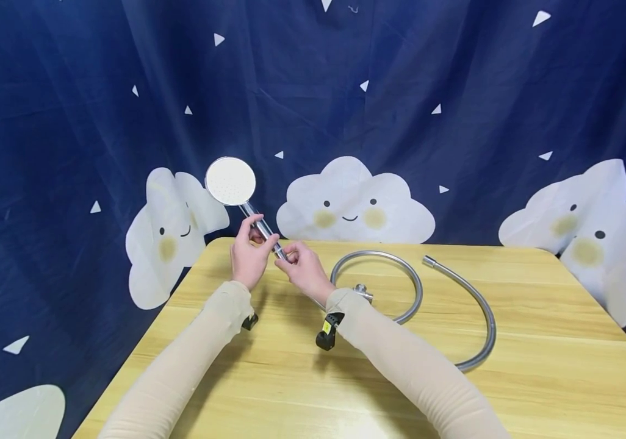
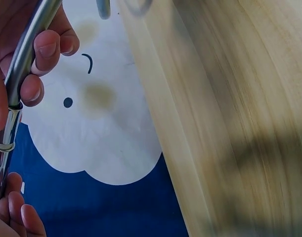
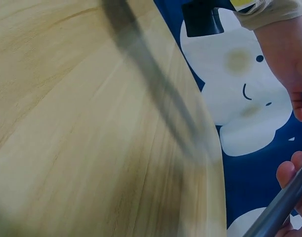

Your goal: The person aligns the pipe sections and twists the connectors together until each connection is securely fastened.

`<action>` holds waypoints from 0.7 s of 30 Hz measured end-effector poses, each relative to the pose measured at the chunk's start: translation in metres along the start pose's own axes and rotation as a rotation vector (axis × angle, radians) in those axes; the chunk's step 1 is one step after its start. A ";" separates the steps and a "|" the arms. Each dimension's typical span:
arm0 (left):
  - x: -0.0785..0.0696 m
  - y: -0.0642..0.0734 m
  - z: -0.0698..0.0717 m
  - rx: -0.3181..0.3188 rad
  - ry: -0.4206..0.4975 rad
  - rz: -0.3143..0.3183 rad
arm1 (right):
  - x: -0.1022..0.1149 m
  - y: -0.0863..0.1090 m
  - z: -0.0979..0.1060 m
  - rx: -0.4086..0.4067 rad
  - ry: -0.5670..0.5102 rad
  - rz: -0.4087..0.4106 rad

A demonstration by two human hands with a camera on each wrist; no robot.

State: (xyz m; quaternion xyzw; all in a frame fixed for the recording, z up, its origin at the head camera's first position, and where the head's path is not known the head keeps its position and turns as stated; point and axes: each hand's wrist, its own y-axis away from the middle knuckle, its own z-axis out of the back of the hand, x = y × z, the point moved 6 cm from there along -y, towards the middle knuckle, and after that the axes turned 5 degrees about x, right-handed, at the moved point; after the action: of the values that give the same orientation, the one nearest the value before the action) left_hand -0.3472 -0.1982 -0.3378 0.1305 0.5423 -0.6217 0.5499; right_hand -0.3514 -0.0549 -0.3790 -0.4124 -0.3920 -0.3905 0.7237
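A chrome hand shower (image 1: 230,181) with a round white spray face is held up over the back left of the table, face toward me. My left hand (image 1: 248,259) grips its handle (image 2: 1,165). My right hand (image 1: 307,271) pinches one end of the grey metal shower hose (image 2: 29,49) at the bottom of the handle. In the left wrist view, hose and handle line up end to end, meeting at a dark ring. The right wrist view shows the hose (image 3: 281,207) running down from my right fingers (image 3: 286,173).
The hose loops across the wooden table (image 1: 554,341); its other end, a metal connector (image 1: 429,261), lies at the back. A small chrome valve fitting (image 1: 363,293) sits inside the loop. Behind hangs a dark blue curtain (image 1: 313,122) with clouds.
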 end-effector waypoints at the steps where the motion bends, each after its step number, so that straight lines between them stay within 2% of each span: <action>1: 0.000 0.000 0.000 0.000 0.001 0.004 | 0.001 0.000 0.000 0.002 0.003 0.005; 10: -0.001 -0.002 -0.001 0.005 -0.009 0.007 | 0.003 0.001 0.002 0.025 0.011 0.007; 16: -0.003 -0.003 -0.003 0.008 -0.016 -0.009 | -0.001 0.002 0.004 -0.008 -0.080 -0.052; 21: -0.002 -0.002 -0.004 0.000 -0.012 -0.009 | -0.003 0.003 0.004 -0.038 -0.061 -0.064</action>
State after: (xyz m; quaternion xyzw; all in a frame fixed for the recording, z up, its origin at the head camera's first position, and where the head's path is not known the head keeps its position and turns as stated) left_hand -0.3499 -0.1947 -0.3366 0.1245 0.5395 -0.6250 0.5503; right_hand -0.3511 -0.0500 -0.3808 -0.4251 -0.4194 -0.4080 0.6906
